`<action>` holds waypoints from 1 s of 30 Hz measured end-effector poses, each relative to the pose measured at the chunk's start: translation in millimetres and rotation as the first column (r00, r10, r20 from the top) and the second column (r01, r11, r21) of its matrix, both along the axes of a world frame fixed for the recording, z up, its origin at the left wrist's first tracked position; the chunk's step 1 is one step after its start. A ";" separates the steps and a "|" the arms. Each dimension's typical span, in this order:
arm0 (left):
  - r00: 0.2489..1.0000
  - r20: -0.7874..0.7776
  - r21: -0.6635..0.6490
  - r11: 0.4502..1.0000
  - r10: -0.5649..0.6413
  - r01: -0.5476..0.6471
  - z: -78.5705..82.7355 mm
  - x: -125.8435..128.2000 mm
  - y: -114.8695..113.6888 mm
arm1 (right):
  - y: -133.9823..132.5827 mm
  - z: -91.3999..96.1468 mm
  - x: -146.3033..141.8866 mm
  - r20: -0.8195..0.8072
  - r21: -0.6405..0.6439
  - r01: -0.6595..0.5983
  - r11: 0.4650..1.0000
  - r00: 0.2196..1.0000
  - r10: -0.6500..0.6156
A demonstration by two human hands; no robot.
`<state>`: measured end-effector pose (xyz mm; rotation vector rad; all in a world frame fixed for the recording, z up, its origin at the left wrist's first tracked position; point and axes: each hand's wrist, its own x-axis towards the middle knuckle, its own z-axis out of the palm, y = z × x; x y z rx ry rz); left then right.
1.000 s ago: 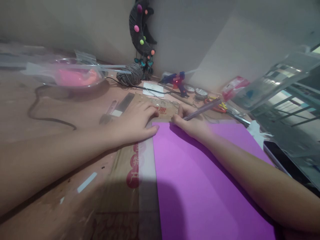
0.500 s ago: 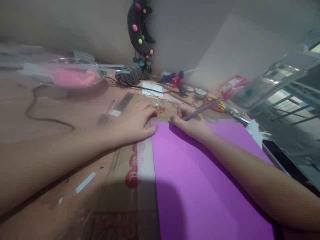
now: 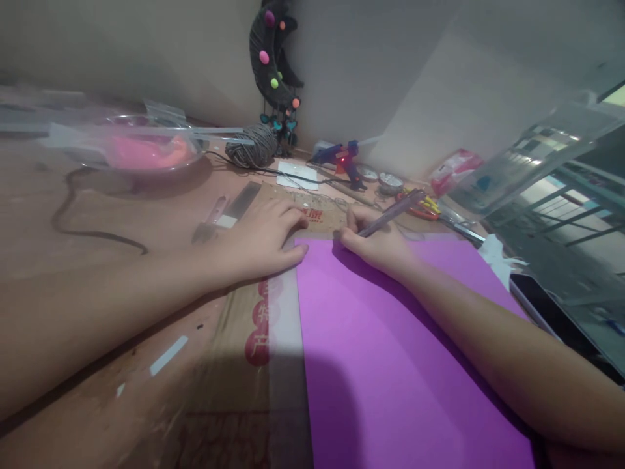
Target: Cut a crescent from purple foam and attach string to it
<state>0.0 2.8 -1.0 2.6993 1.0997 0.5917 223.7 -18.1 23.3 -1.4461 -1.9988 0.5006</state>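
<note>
My right hand [image 3: 374, 234] pinches a slim greyish pen [image 3: 394, 212] near the top edge of a purple sheet [image 3: 390, 339]. Its tip is hidden by my fingers. My left hand [image 3: 271, 238] lies with fingers apart, palm down, its thumb at the sheet's top left corner. Under the sheet is a cardboard piece [image 3: 239, 365] printed with red circles and characters, with a pale strip beside the sheet. Just beyond my left hand lie a metal ruler-like strip [image 3: 245, 198] and a small cutter-like tool [image 3: 213, 216], partly blurred.
A blue glue gun [image 3: 344, 159] with a red light, grey yarn [image 3: 252, 146] and orange-yellow handled pliers [image 3: 426, 206] lie at the back. A clear bowl [image 3: 146, 166] with pink contents is at left, a phone [image 3: 561, 322] at right. A dark moon ornament [image 3: 266, 52] hangs behind.
My right hand and the pen have shifted very slightly to the right along the sheet's top edge. My left hand stays in place.
</note>
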 end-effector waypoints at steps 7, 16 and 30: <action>1.000 0.009 -0.012 1.000 0.003 -0.003 -0.1 0.8 0.2 | -0.9 0.4 3.4 0.004 -0.008 -0.010 1.000 1.000 0.010; 1.000 -0.009 -0.009 1.000 0.001 -0.001 0.4 1.1 0.2 | -3.4 2.2 3.6 0.012 -0.030 -0.001 1.000 1.000 0.002; 1.000 0.010 -0.020 1.000 0.001 -0.001 0.5 0.5 0.3 | -5.8 3.5 8.1 0.042 -0.043 -0.015 0.999 0.999 0.017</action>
